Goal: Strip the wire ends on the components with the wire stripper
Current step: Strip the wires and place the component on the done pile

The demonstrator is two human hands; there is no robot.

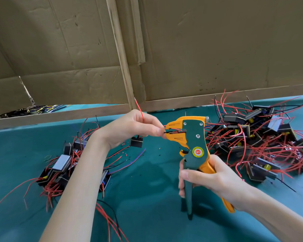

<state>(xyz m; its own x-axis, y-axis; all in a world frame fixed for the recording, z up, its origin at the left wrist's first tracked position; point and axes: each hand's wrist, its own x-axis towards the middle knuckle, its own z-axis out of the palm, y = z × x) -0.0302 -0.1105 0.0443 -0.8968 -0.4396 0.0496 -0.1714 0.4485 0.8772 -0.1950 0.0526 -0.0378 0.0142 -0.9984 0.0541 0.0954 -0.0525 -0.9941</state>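
My right hand (212,180) grips the handles of a green and orange wire stripper (192,145), which stands upright over the green table with its jaws pointing left. My left hand (129,128) pinches a thin black wire (166,132) and holds its end inside the stripper's jaws. A small black component (136,142) hangs below that hand, and a red wire (140,109) rises from between its fingers.
A pile of black components with red wires (262,137) lies at the right. A smaller pile (66,165) lies at the left under my forearm. Cardboard walls (217,49) and a wooden frame (122,58) close off the back. Bits of stripped insulation dot the green table (147,198).
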